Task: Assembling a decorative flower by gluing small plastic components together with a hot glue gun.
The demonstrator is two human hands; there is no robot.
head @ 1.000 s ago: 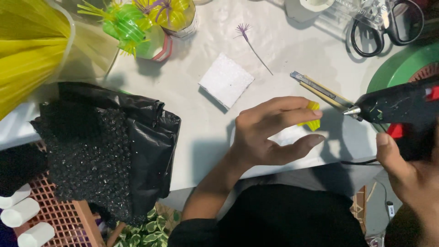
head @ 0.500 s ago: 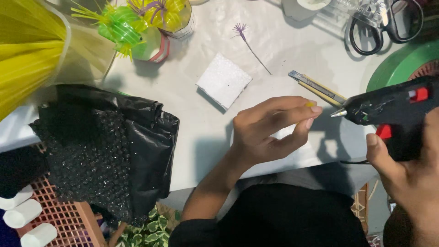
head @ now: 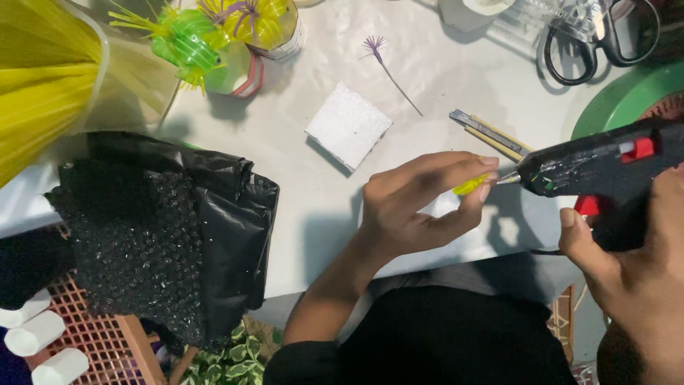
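Tabletop [head: 313, 192] carries our work. Our right hand [head: 634, 271] grips the black glue gun [head: 598, 167], its tip touching a small yellow piece [head: 472, 186]. Our left hand [head: 420, 207] pinches that piece between thumb and fingers [head: 456, 167], narrow around it, just above the tabletop's near edge.

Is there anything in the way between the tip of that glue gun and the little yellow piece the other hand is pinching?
Nothing visible. The glue gun, held in the right hand, has its metal tip right at the end of the yellow piece pinched in the left hand. The utility knife lies on the table just behind, off that line.
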